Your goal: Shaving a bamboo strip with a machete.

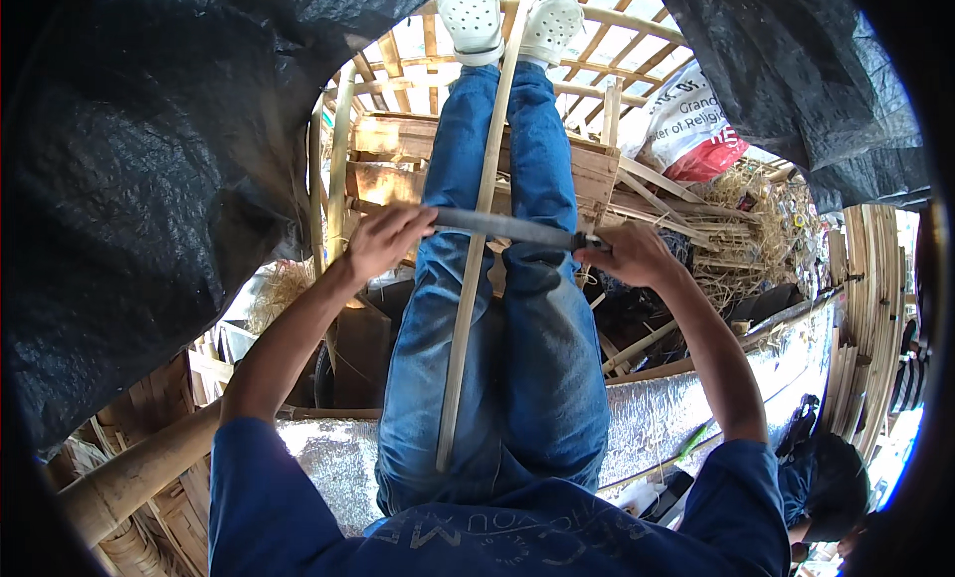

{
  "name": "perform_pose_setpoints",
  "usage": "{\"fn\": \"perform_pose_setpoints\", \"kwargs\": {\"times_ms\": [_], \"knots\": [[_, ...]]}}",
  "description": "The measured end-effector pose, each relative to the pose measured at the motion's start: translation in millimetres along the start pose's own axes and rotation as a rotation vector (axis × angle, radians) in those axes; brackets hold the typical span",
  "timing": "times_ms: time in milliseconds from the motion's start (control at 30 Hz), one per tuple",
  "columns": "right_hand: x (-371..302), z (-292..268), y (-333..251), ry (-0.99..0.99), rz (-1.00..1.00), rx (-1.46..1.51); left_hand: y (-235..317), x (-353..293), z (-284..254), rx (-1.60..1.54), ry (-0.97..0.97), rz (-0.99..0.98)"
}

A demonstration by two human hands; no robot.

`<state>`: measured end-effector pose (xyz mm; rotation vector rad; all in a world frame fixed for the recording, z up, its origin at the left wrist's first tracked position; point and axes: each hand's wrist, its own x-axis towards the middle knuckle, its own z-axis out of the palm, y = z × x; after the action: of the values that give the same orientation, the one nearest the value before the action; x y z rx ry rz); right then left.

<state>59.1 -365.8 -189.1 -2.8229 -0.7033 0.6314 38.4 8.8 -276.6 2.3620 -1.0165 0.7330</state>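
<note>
A long knife lies crosswise above my thighs near the knees, its blade slightly smeared by motion. My right hand is wrapped round its dark handle. The fingers of my left hand are closed on the blade's left end. Under the blade runs a long pale bamboo strip, lengthwise along my legs from my lap to between my shoes. The blade crosses this strip, but whether its edge bites into it I cannot tell. Neither hand touches the strip.
My outstretched legs in blue jeans reach a slatted bamboo frame. Black plastic sheeting hangs at both sides. Straw and wood scraps lie at right, beside a white and red sack. A person is at lower right.
</note>
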Motion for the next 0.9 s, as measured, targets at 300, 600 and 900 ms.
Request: {"fn": "perform_pose_setpoints", "kwargs": {"times_ms": [300, 600, 900], "knots": [[48.5, -5.6, 20.1, 0.11, 0.028, 0.003, -52.4, 38.8, 20.8, 0.168, 0.007, 0.125], [18.4, -7.1, 6.2, -0.058, 0.074, -0.03, -22.3, 10.6, 14.7, 0.079, 0.004, 0.074], [81.8, -15.9, 45.1, 0.248, -0.056, -0.059, -86.4, 69.2, 47.9, 0.147, 0.099, 0.137]]}}
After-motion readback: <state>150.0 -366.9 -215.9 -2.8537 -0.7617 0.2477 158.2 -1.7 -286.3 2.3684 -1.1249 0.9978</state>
